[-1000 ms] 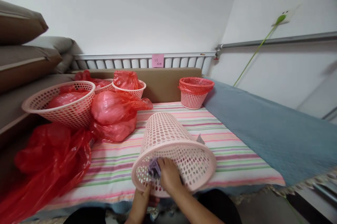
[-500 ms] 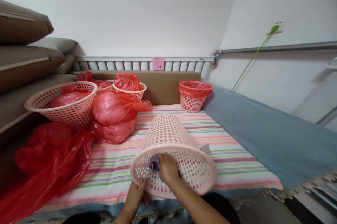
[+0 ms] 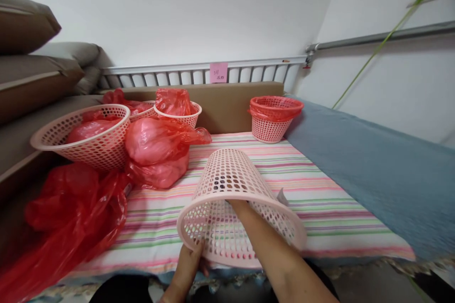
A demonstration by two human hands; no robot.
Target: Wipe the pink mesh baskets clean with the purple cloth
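A pale pink perforated plastic basket (image 3: 227,165) lies on its side, its open mouth toward me. My left hand (image 3: 190,258) is closed on the lower left of its rim, thumb on the inside. My right hand (image 3: 237,204) reaches deep into the basket, so its fingers are mostly hidden by the perforated wall. Through the upper holes shows a dark purple cloth (image 3: 220,182), bunched at that hand. Underneath is a striped cover (image 3: 149,236). A small grey piece (image 3: 282,197) sticks out at the basket's right side.
At left stand pink baskets (image 3: 88,144) with red plastic bags, a stuffed red bag (image 3: 156,151) and a loose red bag (image 3: 71,213). Farther right, a basket with a red top (image 3: 272,125) stands by a blue cloth (image 3: 348,151). Cushions (image 3: 31,75) are piled at left.
My right hand has gone deeper into the basket with the purple cloth, from near the mouth to behind the upper wall. My left hand stays on the rim. The view has shifted slightly.
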